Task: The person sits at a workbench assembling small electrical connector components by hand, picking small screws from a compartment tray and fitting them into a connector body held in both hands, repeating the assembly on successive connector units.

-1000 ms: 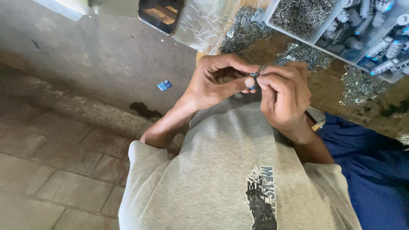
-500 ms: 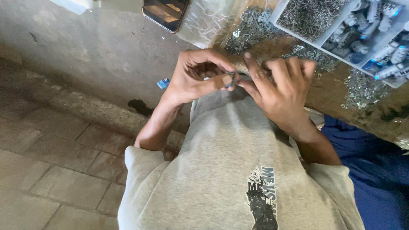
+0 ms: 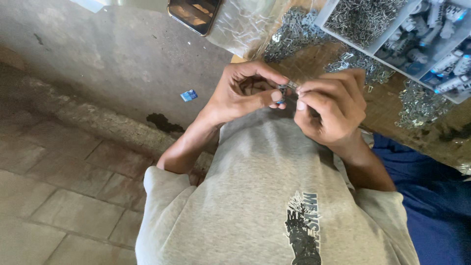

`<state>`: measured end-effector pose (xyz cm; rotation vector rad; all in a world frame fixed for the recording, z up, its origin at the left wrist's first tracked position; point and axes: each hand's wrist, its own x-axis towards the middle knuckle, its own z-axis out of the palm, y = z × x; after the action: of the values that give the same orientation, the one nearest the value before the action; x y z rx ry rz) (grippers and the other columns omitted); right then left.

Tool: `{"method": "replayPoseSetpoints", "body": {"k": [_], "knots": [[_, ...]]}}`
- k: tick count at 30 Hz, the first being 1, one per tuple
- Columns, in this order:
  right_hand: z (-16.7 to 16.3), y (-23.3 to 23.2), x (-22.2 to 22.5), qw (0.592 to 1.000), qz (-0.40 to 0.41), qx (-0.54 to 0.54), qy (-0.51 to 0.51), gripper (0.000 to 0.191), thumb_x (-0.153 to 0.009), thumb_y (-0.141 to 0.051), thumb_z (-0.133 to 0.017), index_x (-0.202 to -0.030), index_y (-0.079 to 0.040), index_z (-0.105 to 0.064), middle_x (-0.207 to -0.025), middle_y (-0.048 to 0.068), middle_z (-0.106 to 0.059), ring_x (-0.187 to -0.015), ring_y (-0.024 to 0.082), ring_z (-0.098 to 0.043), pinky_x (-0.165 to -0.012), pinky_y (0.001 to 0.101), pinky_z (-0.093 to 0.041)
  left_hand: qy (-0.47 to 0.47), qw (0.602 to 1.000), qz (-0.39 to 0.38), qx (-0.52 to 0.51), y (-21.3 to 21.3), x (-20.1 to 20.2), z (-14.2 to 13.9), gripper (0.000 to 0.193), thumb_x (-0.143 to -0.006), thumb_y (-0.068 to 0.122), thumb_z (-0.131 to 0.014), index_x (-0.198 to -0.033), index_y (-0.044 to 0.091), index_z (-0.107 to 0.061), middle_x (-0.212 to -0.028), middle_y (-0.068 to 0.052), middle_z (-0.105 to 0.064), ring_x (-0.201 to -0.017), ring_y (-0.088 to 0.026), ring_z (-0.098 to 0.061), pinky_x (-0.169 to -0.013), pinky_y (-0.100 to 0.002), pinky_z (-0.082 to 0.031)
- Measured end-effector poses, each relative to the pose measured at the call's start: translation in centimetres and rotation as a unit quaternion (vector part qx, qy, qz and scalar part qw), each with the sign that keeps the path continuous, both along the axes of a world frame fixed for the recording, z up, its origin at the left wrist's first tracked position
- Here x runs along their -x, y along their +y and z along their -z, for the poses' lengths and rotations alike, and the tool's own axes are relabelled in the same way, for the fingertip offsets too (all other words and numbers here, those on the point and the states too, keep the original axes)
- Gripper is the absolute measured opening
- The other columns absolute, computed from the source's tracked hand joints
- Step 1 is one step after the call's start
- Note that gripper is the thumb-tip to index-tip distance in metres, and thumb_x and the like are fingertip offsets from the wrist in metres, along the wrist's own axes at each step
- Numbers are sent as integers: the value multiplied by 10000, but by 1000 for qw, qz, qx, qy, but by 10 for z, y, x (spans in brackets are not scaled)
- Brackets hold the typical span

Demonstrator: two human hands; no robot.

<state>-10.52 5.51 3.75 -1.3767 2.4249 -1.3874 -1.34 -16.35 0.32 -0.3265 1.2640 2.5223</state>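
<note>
My left hand (image 3: 245,93) and my right hand (image 3: 331,110) meet close in front of my chest, above my grey shirt. Between their fingertips they pinch one small part (image 3: 286,91), metal with a bit of blue, mostly hidden by the fingers. The left thumb and forefinger hold one end, the right fingers close on the other end. Just beyond the hands lies a wooden table (image 3: 387,105) strewn with small metal clips (image 3: 294,32).
A white tray (image 3: 365,49) with compartments holds metal clips and blue-and-white parts (image 3: 444,37) at the top right. A phone (image 3: 194,12) and a clear plastic bag (image 3: 245,24) lie at the top. A concrete wall, a blue scrap (image 3: 189,95) and a tiled floor are to the left.
Both hands stay joined on the small part. The right fingers, spread half a second ago, have curled back down over it, and the view has shifted slightly.
</note>
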Motion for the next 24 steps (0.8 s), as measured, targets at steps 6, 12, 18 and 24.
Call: {"method": "replayPoseSetpoints", "body": {"k": [6, 12, 18, 24], "knots": [[-9, -10, 0, 995, -32, 17, -90, 278, -968, 92, -750, -1132, -24, -558, -1170, 142, -618, -1023, 301, -642, -861, 400, -512, -2, 1000, 11, -9, 3, 2, -6, 240, -1023, -22, -725, -1253, -52, -665, -1165, -151, -730, -1030, -203, -763, -916, -308, -662], [-8, -7, -4, 994, -49, -22, -90, 307, -925, 99, -782, -1098, -25, -561, -1149, 123, -617, -1023, 295, -668, -888, 421, -522, 2, 1000, 20, 9, 1, 6, -2, 230, -995, -9, -761, -1215, -43, -701, -1126, -139, -738, -985, -174, -740, -888, -305, -658], [-13, -8, -2, 994, -70, -38, -72, 310, -897, 94, -782, -1086, -11, -561, -1123, 115, -620, -1003, 299, -666, -889, 435, -522, -10, 999, 43, 17, -4, 5, -6, 215, -975, -2, -773, -1177, -35, -708, -1093, -134, -746, -976, -168, -757, -887, -312, -675], [-15, -12, -11, 995, -59, -76, 11, 290, -932, 86, -773, -1118, 23, -559, -1175, 149, -605, -1021, 317, -671, -906, 454, -529, 45, 994, 27, 92, -4, 8, -11, 200, -988, -5, -765, -1178, -33, -707, -1107, -137, -751, -954, -157, -763, -845, -287, -680]]}}
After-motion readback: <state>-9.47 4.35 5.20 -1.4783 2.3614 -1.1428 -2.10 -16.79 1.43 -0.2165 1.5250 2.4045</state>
